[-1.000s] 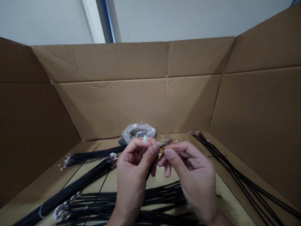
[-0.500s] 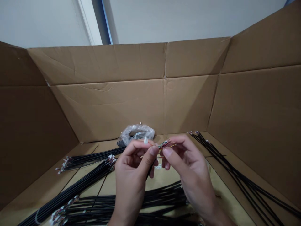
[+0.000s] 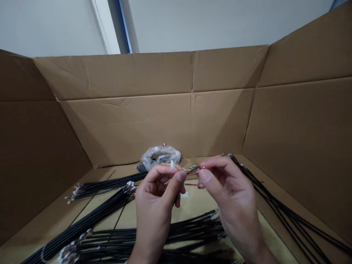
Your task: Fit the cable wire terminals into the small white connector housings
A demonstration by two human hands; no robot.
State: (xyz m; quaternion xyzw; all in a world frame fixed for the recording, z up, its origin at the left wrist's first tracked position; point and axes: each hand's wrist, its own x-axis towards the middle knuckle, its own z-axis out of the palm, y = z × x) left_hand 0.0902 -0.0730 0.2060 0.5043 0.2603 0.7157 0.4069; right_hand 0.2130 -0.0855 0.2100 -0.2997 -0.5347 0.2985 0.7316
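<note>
**Cardboard box (image 3: 123, 132), hands at work on fine wires**

Brown walls all round, and here, over the middle of the box floor, the left hand (image 3: 155, 209) and right hand (image 3: 233, 201) pinch thumb to forefinger on coloured wire ends (image 3: 194, 169)! Ribbed black cables (image 3: 104, 185) lie bundled on both sides, and a crumpled clear plastic bag (image 3: 159, 157) sits against the far wall.

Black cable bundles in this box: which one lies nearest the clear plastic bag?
The back-left bundle, whose end almost reaches the bag; the others lie farther forward or right.
</note>
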